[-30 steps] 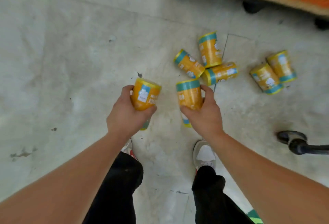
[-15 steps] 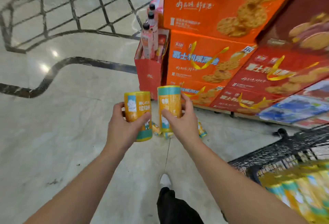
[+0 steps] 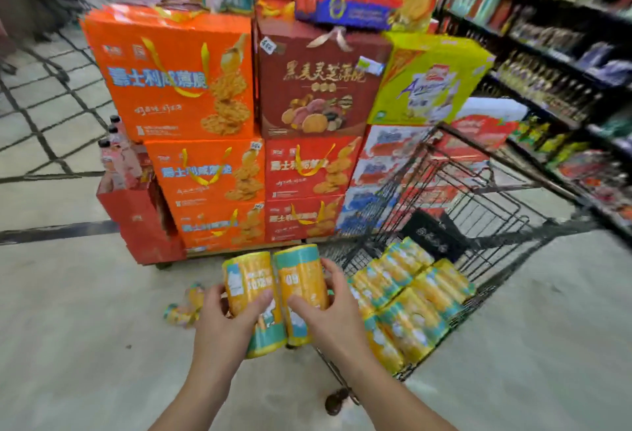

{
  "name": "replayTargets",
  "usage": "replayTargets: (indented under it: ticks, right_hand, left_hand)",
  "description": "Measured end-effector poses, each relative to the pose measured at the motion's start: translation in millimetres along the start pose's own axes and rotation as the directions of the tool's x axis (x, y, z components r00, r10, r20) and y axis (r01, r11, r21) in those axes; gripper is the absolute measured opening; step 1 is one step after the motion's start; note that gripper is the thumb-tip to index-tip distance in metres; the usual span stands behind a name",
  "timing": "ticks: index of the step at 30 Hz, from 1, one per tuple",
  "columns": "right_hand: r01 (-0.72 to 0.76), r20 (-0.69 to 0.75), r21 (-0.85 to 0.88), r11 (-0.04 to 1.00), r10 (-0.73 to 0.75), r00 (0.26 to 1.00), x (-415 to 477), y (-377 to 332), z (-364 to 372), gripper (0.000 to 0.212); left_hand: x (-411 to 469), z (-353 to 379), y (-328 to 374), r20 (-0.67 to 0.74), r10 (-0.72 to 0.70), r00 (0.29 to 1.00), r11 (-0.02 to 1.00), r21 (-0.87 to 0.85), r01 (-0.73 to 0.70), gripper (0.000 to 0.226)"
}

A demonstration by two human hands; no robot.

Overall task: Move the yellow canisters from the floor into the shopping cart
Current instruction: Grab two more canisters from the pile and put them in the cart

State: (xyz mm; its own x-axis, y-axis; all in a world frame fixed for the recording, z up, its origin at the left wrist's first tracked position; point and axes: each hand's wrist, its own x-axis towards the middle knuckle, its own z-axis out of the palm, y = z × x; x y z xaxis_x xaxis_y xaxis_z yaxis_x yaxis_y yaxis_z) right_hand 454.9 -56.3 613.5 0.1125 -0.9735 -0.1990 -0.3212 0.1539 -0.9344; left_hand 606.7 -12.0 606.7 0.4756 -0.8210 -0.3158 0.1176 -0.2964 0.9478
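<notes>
Two yellow canisters (image 3: 273, 280) are held up off the floor (image 3: 85, 311), side by side and touching, just left of the shopping cart (image 3: 513, 163) at its near corner. The left canister (image 3: 251, 288) sits in the left hand (image 3: 225, 324), whose fingers (image 3: 261, 296) wrap round its lower half. The right canister (image 3: 301, 280) is gripped the same way by the right hand (image 3: 337, 311), thumb across its front. Both stand roughly upright, with teal bands at top and bottom.

Inside the cart, a batch of matching canisters (image 3: 410, 293) lies packed in rows, with a black package (image 3: 431, 234) behind them. Left of the cart, on the floor past the hands, a few loose canisters (image 3: 186, 307) lie blurred. Beyond the cart's left side rises a stack of orange biscuit boxes (image 3: 205, 170), with a maroon gift box (image 3: 318, 88) and a yellow-green box (image 3: 427, 81) higher up. Right of the cart run dark store shelves (image 3: 564, 54).
</notes>
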Motion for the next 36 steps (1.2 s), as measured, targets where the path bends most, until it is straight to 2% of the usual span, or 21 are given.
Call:
replayTargets:
  ticks: [5, 10, 14, 17, 19, 24, 28, 32, 36]
  right_hand:
    - [-0.028, -0.126, -0.033, 0.999, 0.024, 0.992, -18, 33, -116, 0.069]
    - [-0.064, -0.193, -0.044, 0.997, 0.054, 0.98, -10, 77, -250, 0.076]
    - [-0.031, -0.209, -0.084, 0.996, 0.013, 0.978, 15, 108, -354, 0.071]
    - [-0.024, -0.18, -0.092, 0.995, 0.007, 0.984, 35, 117, -407, 0.065]
    - [-0.019, -0.146, -0.107, 0.994, 0.003, 0.989, 58, 120, -431, 0.066]
    - [-0.01, -0.079, -0.244, 0.97, -0.01, 0.997, 132, 137, -461, 0.072]
    - [-0.045, -0.046, -0.332, 0.942, 0.031, 0.998, 205, 155, -474, 0.075]
    - [-0.103, 0.029, -0.495, 0.863, 0.135, 0.99, 268, 183, -484, 0.077]
    - [-0.132, 0.13, -0.644, 0.753, 0.278, 0.952, 310, 222, -483, 0.075]
  left_hand:
    - [-43, 110, -9, 0.099, 0.01, 0.995, 0.999, 0.03, -0.013, 0.049]
    - [-75, 247, -11, 0.156, 0.022, 0.987, 0.999, 0.025, -0.026, 0.04]
    - [-99, 355, -10, 0.163, 0.033, 0.986, 0.999, -0.006, -0.033, 0.051]
    - [-102, 404, -9, 0.119, 0.026, 0.993, 0.999, 0.038, -0.03, 0.056]
    - [-95, 428, -8, 0.091, 0.008, 0.996, 0.996, 0.085, -0.016, 0.057]
    - [-50, 482, -24, 0.033, -0.056, 0.998, 0.988, 0.146, 0.051, 0.043]
    - [10, 528, -39, -0.026, -0.13, 0.991, 0.969, 0.209, 0.133, 0.058]
    - [54, 566, -57, -0.07, -0.226, 0.972, 0.907, 0.348, 0.236, 0.06]
    - [82, 591, -82, -0.101, -0.371, 0.923, 0.763, 0.533, 0.365, 0.083]
